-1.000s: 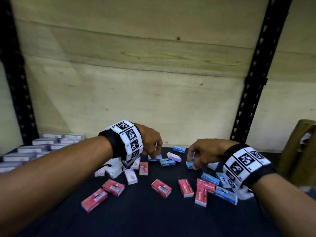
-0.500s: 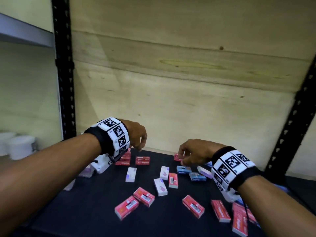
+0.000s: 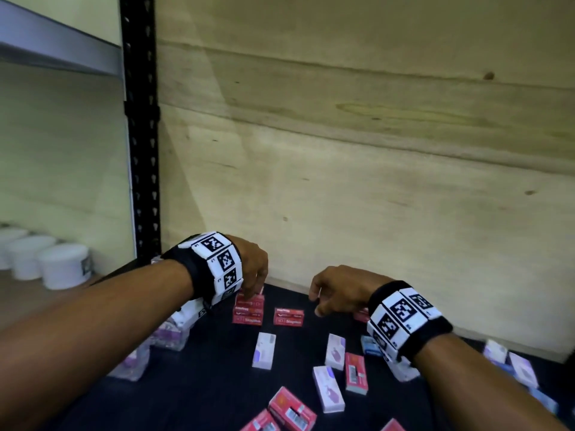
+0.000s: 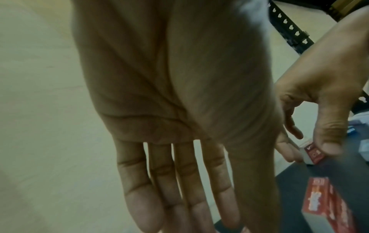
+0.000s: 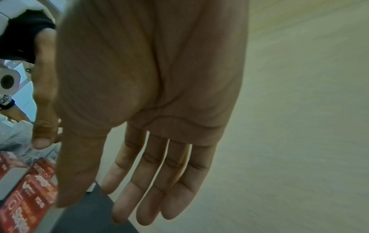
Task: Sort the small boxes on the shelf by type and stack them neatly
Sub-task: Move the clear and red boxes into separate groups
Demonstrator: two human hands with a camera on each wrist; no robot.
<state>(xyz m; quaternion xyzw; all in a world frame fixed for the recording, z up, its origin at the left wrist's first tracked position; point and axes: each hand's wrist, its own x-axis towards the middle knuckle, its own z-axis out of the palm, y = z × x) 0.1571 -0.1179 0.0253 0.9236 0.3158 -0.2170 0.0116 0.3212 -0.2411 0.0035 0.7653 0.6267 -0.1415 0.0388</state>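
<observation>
On the dark shelf (image 3: 199,384) by the plywood back wall, left hand (image 3: 250,269) with fingers straight, resting on a stack of red staple boxes (image 3: 248,309), right hand (image 3: 340,290) pinching one small red box (image 4: 314,153), more red, white and blue boxes scattered nearby.

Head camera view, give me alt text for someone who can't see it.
Two bare forearms with tag-printed wristbands reach over a dark shelf strewn with small red, white and blue boxes; the left hand touches the top of a red box stack near the plywood back wall, the right hand hovers beside it.
</observation>
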